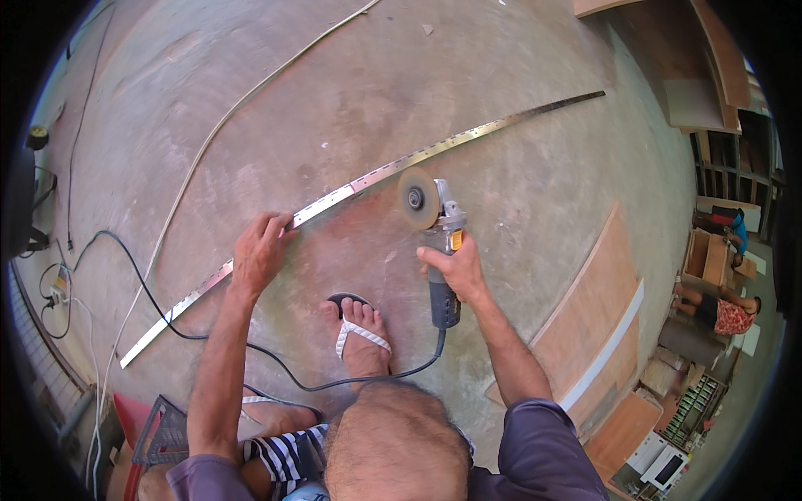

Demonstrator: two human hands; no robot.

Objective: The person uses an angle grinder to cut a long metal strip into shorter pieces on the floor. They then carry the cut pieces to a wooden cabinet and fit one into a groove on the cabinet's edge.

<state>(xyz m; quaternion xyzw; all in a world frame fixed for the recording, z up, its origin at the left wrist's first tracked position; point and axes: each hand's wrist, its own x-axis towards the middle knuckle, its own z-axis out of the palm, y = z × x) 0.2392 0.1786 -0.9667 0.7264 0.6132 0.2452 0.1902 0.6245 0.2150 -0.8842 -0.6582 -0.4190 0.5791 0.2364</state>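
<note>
A long, narrow metal strip [378, 175] with a row of small dark holes lies slantwise across the concrete floor. My left hand [261, 252] is closed on the strip left of its middle, fingers bent over its far edge. In my right hand [459, 265] is an angle grinder [443, 294], thumb and fingers wrapped round its body. Its round brown disc [418, 199] faces the strip, just on the near side of it; whether the disc turns, I cannot tell. A dark cord [313, 388] trails from the grinder's rear end leftward under my left arm.
A pale cable [219, 125] curves across the floor at the left, near a socket box [60, 285]. My sandalled foot [361, 334] stands between my arms. Wooden boards [576, 313] lie at the right; a cabinet [693, 75] stands far right. Two people [725, 313] are beyond.
</note>
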